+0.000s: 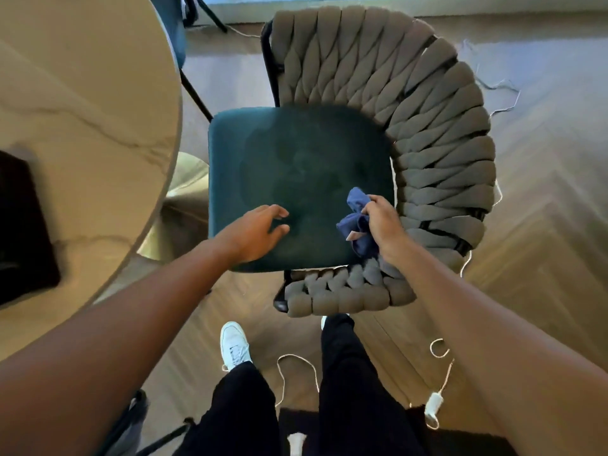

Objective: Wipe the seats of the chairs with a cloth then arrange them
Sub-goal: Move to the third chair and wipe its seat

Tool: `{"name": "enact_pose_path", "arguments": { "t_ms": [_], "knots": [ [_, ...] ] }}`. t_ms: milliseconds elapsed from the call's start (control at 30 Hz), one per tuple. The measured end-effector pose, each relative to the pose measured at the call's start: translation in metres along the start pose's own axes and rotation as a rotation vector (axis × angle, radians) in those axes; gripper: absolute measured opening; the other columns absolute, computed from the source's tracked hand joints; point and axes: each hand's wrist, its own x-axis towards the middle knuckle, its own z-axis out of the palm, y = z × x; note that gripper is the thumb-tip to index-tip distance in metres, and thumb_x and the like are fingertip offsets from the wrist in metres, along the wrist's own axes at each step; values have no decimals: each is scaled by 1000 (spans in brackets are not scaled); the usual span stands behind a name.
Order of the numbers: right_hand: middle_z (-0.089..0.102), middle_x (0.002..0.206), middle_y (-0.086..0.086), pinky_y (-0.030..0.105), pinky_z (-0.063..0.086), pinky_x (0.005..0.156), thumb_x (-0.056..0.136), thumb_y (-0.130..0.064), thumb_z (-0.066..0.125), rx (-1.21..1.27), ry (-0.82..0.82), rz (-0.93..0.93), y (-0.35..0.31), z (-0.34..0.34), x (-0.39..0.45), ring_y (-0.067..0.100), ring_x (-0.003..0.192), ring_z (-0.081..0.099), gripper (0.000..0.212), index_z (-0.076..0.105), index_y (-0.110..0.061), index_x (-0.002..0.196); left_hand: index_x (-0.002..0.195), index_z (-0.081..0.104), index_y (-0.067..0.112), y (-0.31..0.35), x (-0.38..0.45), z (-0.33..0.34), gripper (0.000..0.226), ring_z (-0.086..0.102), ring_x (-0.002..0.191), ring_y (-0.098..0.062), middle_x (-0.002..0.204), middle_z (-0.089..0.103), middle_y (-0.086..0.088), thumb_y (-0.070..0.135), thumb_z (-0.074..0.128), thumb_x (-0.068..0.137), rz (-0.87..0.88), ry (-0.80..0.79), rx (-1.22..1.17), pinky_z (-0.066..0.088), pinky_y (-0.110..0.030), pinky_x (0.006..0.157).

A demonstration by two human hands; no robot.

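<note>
Right hand (381, 222) gripping cloth (357, 222), left hand (255, 232) spread

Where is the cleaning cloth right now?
In the head view, the blue cloth is bunched in the right hand, over the right front part of the teal seat, beside the woven backrest.

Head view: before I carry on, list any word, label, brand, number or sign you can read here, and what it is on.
No readable text in this view.
Small tag on the blue cloth held in the right hand: too small and blurred to read.
White shoe: no legible mark.
White adapter on the floor cord: no legible print.
Dark object on the table: blurred, nothing readable.
</note>
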Motion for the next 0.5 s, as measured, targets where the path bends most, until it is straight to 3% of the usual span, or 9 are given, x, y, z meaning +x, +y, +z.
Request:
{"name": "enact_pose_path", "arguments": {
  "t_ms": [200,333,400,500],
  "knots": [
    [59,96,-2,44,53,91,93,-16,45,-143,4,-90,-8,-17,79,19,91,60,22,60,-19,108,140,51,15,18,62,21,41,54,129,-21,141,55,-6,33,52,103,-67,83,-79,41,-37,112],
    [64,123,1,44,51,100,95,-19,47,-261,111,-235,-2,-16,113,22,111,61,37,57,-18,131,140,50,19,20,97,33,41,57,124,-20,143,53,-3,36,50,103,-73,49,-60,43,-38,110],
    [51,147,8,40,40,113,96,-17,49,-363,186,-312,8,-13,131,24,133,50,50,46,-13,146,140,50,20,19,112,38,41,58,122,-21,143,52,-2,38,49,103,-71,45,-43,44,-40,110],
    [14,167,17,44,10,125,97,-34,53,-675,240,-321,31,-5,161,32,154,12,77,17,-7,159,138,51,22,16,136,44,39,61,117,-24,141,52,-1,38,49,103,-44,70,-11,45,-41,106]
  ]
}}
